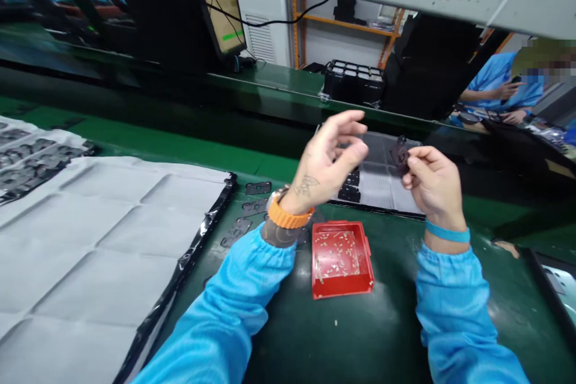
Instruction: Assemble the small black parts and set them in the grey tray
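Note:
My right hand (435, 183) pinches a small dark plate with a hole (399, 155) between thumb and fingers, held up over a pale sheet (387, 186). To its left, my left hand (330, 153) is raised with fingers bent and thumb apart, and nothing shows in it. Below sits a red tray (344, 290) with many tiny pale bits scattered inside. Several flat black plates with cutouts (258, 188) lie on the green table, partly hidden behind my left wrist. More black plates (350, 193) rest on the left part of the pale sheet.
A large white sheet with a black wrapped edge (180, 204) covers the left side, with rows of dark parts (40, 156) behind it. A monitor (225, 18) and a black box (353, 81) stand beyond the bench. Another person in blue (499, 81) is at the right.

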Demonstrator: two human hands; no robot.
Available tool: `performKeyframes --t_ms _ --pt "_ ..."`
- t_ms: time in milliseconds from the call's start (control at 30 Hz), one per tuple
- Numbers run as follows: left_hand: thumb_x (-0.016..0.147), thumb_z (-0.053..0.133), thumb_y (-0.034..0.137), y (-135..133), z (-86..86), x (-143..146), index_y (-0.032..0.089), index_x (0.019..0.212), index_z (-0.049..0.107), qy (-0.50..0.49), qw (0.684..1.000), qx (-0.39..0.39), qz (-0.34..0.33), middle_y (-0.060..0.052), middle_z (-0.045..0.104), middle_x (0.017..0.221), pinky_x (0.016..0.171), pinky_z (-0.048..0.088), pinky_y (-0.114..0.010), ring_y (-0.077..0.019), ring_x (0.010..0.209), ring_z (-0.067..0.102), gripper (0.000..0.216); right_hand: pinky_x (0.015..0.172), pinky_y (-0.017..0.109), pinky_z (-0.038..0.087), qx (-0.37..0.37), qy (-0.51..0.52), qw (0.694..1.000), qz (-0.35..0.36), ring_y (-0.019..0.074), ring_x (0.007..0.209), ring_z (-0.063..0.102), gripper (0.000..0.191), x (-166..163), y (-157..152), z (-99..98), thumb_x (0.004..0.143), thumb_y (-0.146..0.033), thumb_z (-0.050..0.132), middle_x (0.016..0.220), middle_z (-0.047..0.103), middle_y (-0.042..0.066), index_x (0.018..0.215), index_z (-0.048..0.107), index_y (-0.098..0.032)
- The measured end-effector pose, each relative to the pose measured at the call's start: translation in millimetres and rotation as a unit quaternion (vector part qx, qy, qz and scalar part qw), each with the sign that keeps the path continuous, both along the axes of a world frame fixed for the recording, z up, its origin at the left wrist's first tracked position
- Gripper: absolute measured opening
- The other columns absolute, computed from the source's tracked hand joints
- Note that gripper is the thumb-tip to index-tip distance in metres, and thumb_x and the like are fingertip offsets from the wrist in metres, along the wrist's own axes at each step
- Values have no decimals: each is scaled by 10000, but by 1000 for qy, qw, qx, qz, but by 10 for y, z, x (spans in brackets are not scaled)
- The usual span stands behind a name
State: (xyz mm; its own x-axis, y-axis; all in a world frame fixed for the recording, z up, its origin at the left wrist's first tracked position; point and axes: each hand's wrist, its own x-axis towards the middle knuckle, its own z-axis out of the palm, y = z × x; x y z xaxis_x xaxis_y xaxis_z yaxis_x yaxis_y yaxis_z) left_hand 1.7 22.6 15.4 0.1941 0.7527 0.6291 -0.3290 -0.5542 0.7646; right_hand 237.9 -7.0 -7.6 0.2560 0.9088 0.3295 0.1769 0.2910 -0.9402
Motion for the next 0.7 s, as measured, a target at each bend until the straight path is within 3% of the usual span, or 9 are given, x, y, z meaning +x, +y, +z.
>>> performKeyframes --t_ms 67,100,167,233,300,400,567,700 --pt "866 778 490 58 84 -180 220 1175 680 -51 996 -18 76 -90 725 1073 700 550 -268 -187 897 700 422 462 252 438 -19 -70 994 -81 114 479 545 281 291 215 -55 832 -461 685 653 547 -44 955 605 -221" --pt "873 771 473 74 126 -269 222 1123 690 -76 991 -25 111 -79 727 1015 655 535 -256 -174 846 695 363 479 253 452 -62 -127 984 -113 119 489 552 259 399 362 -90 880 -454 622 638 538 -46 974 604 -213" --pt "882 761 441 75 205 -422 232 1019 699 -115 980 -32 160 -52 712 897 581 503 -249 -153 741 668 258 496 263 462 -108 -178 970 -123 129 512 566 221 487 723 -185 937 -380 580 653 569 -27 1006 622 -175" --pt "874 764 421 37 273 -520 238 942 696 -142 972 -27 184 -28 681 810 540 480 -250 -137 662 625 207 557 279 513 -154 -227 956 -99 135 576 604 199 396 1124 -323 975 -326 599 738 636 8 1015 656 -140" --pt "859 774 410 -17 325 -569 238 904 694 -156 969 -16 193 -12 657 762 518 467 -246 -124 617 588 195 714 325 591 -195 -275 939 -69 159 776 677 230 194 1494 -487 999 -347 645 955 701 48 1084 674 -136" --pt "852 781 382 -74 364 -601 223 897 694 -163 967 -5 194 0 643 735 507 461 -232 -107 588 567 187 920 434 601 -223 -334 915 -35 225 1078 677 329 -93 1884 -729 1009 -385 653 1275 661 95 1264 646 -177" --pt "864 748 316 -44 352 -656 189 907 697 -177 964 -1 197 3 638 736 505 457 -225 -93 571 568 144 957 454 589 -239 -405 882 -14 239 1126 664 343 -162 2103 -1022 1013 -383 646 1329 641 107 1296 636 -190" --pt "850 738 301 -11 348 -673 194 894 701 -176 962 -6 208 1 644 735 494 449 -222 -95 563 556 121 949 459 592 -242 -438 865 -27 242 1120 668 359 -36 2162 -1102 1008 -385 653 1318 644 106 1302 630 -181"
